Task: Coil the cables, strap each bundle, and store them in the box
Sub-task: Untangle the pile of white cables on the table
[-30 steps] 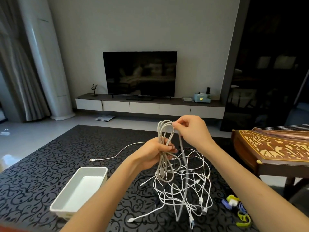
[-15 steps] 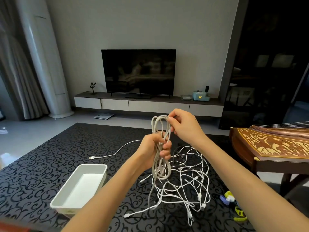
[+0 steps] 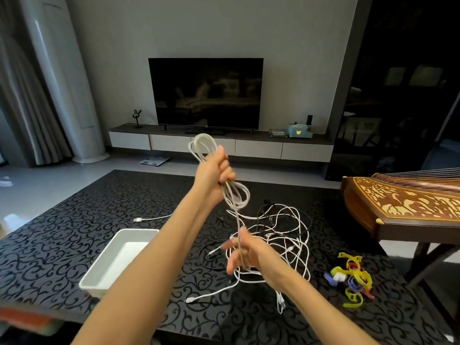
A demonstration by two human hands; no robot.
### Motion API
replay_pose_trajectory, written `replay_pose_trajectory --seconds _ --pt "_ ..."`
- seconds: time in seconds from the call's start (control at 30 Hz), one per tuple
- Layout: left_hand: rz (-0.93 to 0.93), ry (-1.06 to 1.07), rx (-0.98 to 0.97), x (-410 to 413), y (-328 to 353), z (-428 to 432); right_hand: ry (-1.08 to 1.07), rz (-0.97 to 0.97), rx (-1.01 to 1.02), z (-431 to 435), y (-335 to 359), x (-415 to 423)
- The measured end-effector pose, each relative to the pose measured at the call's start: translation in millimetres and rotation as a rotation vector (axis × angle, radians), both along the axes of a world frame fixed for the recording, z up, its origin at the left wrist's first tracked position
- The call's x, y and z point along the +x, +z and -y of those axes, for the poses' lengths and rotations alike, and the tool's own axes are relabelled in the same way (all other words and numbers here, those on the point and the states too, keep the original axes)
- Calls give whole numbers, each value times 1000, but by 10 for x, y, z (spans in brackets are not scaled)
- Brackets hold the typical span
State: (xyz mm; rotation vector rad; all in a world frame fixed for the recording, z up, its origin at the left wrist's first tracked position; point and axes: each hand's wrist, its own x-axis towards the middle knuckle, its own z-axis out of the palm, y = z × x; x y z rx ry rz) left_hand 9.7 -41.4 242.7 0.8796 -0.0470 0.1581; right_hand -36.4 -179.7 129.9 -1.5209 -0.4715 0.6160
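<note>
Since half a second before, our right hand (image 3: pixel 246 255) had dropped from the top of the loops down the trailing strand (image 3: pixel 238 227), while our left hand (image 3: pixel 214 174) had lifted the grey coil (image 3: pixel 229 195) higher. We judged this as reaching for slack for another loop, so the coiling was unfinished. The left hand clenched the coil at its middle. The strand ran through the blurred, half-spread right hand; we could not tell whether it pinched. The other cables (image 3: pixel 281 229) lay tangled on the table (image 3: pixel 74 220), the straps (image 3: pixel 353 277) unused, the box (image 3: pixel 139 230) holding nothing.
</note>
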Motion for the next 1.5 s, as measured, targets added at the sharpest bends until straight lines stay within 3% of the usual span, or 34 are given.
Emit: replay_pose_trajectory --seconds 0.1,0.2,0.33,0.4,0.47,0.53,0.63,0.77,0.83,0.93,0.97,1.03,1.1,1.13,1.2,1.3,1.37,1.5 --pt "36 119 -26 54 134 -221 79 158 -161 125 -254 -8" --pt "91 329 144 58 207 -475 -92 253 -285 323 -371 94" --pt "173 804 939 -28 173 -744 -369 347 -277 643 -242 341" --pt "128 776 1214 -56 78 -710 -426 447 -256 668 -15 441" --pt "28 617 1315 -53 -56 -587 -410 549 -223 554 307 485" --pt "-21 376 1213 -86 -129 -380 -344 673 -267 374 649 528" --pt "-63 23 953 -127 -181 -110 -375 906 -531 125 992 616" --pt "-60 -211 721 -66 -262 -33 -495 1069 -664 -17 1135 734" --pt "-39 -228 758 -33 -306 -68 -514 1035 -646 -30 1155 759" --pt "-88 -165 956 -23 -458 -103 -559 752 -404 13 1250 737" --pt "-116 -144 937 -26 -531 -103 -553 664 -322 33 1291 735" --pt "-160 -171 697 -23 -649 -116 -470 572 -327 46 1353 690" --pt "-163 -276 295 -1 -644 -157 -386 575 -482 22 1335 616" --pt "-160 -308 135 19 -620 -193 -383 615 -572 15 1303 590" --pt "-177 -303 19 65 -565 -260 -420 806 -770 19 1228 552" --pt "-199 -284 196 61 -499 -270 -389 1129 -1096 13 1109 495" --pt "-212 -296 371 -2 -437 -210 -333 1264 -1194 -32 1029 435" --pt "-137 -381 652 -122 -378 -87 -375 1227 -1153 -96 987 486"
